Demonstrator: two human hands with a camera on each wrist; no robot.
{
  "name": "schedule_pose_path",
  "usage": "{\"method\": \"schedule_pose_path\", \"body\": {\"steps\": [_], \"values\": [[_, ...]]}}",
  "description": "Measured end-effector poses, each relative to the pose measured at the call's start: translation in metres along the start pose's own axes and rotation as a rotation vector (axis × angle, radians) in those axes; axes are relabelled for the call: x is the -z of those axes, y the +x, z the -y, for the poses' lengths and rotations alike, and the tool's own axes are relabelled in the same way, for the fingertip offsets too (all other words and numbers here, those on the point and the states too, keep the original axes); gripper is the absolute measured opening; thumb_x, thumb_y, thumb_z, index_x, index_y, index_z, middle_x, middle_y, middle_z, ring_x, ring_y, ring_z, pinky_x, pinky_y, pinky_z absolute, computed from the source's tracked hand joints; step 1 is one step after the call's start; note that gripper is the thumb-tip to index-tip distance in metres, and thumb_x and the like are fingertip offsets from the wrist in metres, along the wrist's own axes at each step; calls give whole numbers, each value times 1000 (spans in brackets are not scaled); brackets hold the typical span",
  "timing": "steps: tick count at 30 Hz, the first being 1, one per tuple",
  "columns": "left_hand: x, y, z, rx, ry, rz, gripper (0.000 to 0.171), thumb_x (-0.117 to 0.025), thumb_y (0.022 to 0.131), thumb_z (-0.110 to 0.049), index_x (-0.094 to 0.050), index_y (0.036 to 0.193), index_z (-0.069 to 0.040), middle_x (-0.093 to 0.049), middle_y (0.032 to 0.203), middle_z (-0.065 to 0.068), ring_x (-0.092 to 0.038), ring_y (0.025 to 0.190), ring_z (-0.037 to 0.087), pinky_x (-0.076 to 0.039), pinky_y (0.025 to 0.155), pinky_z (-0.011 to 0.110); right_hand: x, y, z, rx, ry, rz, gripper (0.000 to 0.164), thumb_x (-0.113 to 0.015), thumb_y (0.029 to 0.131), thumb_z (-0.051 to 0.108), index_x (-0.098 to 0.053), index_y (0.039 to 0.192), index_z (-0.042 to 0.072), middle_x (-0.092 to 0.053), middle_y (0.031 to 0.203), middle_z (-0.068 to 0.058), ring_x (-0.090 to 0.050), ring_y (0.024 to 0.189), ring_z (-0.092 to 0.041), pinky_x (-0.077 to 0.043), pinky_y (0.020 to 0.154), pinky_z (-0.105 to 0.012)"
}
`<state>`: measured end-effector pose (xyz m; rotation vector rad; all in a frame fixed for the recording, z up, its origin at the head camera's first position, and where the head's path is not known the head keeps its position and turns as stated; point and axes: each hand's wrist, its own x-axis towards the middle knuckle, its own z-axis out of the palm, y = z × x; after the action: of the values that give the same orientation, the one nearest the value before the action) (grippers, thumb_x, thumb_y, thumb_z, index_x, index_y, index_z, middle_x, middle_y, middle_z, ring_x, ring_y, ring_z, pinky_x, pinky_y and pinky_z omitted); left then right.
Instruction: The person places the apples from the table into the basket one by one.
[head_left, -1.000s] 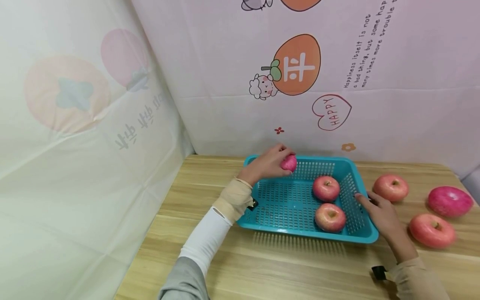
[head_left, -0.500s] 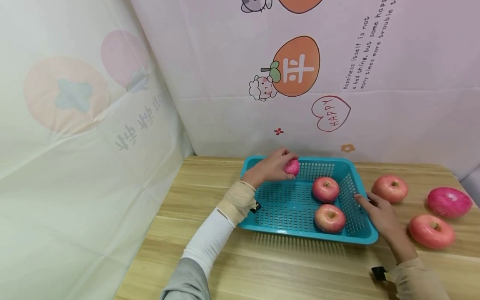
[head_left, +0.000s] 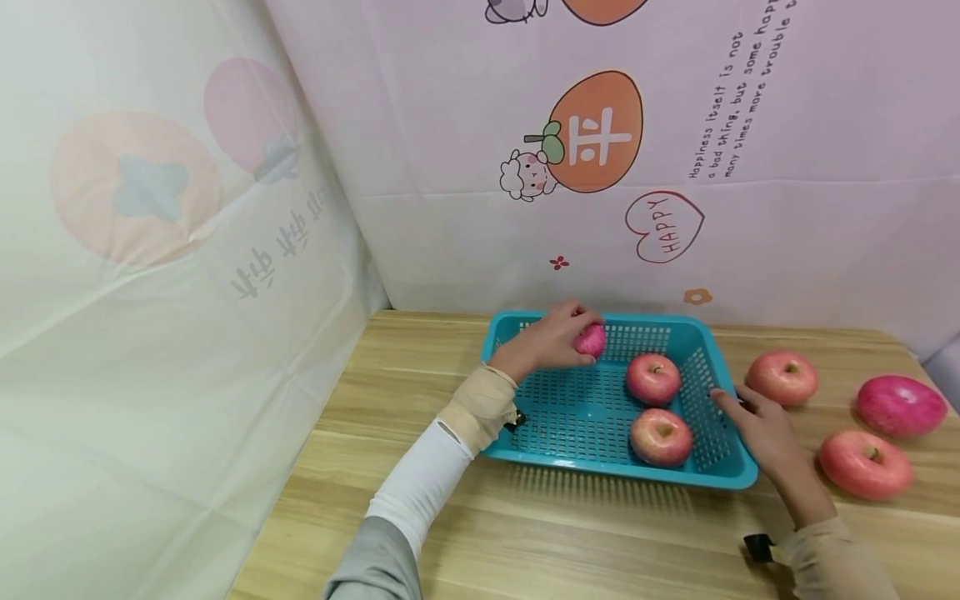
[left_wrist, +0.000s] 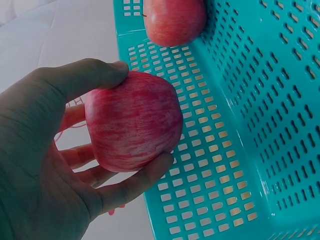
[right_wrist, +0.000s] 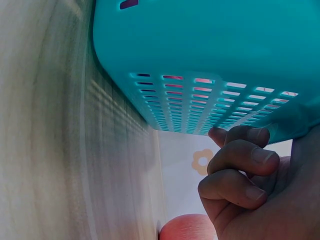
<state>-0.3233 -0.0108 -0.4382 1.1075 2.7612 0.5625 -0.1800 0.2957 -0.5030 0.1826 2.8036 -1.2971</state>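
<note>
My left hand (head_left: 551, 340) holds a red-pink apple (head_left: 591, 340) above the left-back part of a turquoise basket (head_left: 600, 469). In the left wrist view the thumb lies on one side of the striped apple (left_wrist: 135, 122) and the fingers curl round the other. Two more apples sit inside the basket at its right, the back one (head_left: 653, 379) behind the front one (head_left: 661, 437). At the basket's right side, my right hand (head_left: 768, 425) grips the rim. The right wrist view shows its curled fingers (right_wrist: 240, 155) under the rim, outside the perforated wall.
Right of the basket on the wooden table (head_left: 600, 550) lie an apple (head_left: 782, 377), another apple (head_left: 866, 463) nearer the front, and a magenta oval fruit (head_left: 900, 405). A printed white cloth (head_left: 450, 242) hangs close behind the basket; another cloth (head_left: 187, 375) hangs at left.
My left hand, with the apple, has moved a little right and down, from near the back rim to further over the basket. The right hand and basket stay in place.
</note>
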Motion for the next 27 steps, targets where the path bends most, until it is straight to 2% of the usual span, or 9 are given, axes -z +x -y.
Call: {"method": "schedule_pose_path", "body": {"steps": [10, 18, 27], "values": [[-6, 2, -1, -22, 39, 22, 61, -73, 85, -41, -49, 140, -27, -44, 133, -2, -42, 118, 11, -51, 81, 20, 1, 1, 0, -4, -4, 3, 74, -35, 101, 55, -39, 145, -4, -52, 127, -35, -61, 99, -37, -56, 70, -37], [-14, 2, -5, -32, 59, 49, 60, -72, 86, -38, -49, 140, -27, -43, 136, -2, -42, 117, 12, -51, 81, 22, 1, 1, -1, -12, 2, 20, 75, -34, 101, 56, -37, 146, -4, -49, 130, -36, -59, 103, -41, -58, 75, -48], [-20, 5, -9, -19, 82, 82, 64, -72, 87, -38, -46, 144, -27, -42, 141, -2, -42, 120, 13, -51, 85, 25, 0, 1, -2, -16, -1, 31, 76, -34, 101, 56, -35, 148, -4, -48, 132, -36, -58, 104, -43, -57, 77, -51]]}}
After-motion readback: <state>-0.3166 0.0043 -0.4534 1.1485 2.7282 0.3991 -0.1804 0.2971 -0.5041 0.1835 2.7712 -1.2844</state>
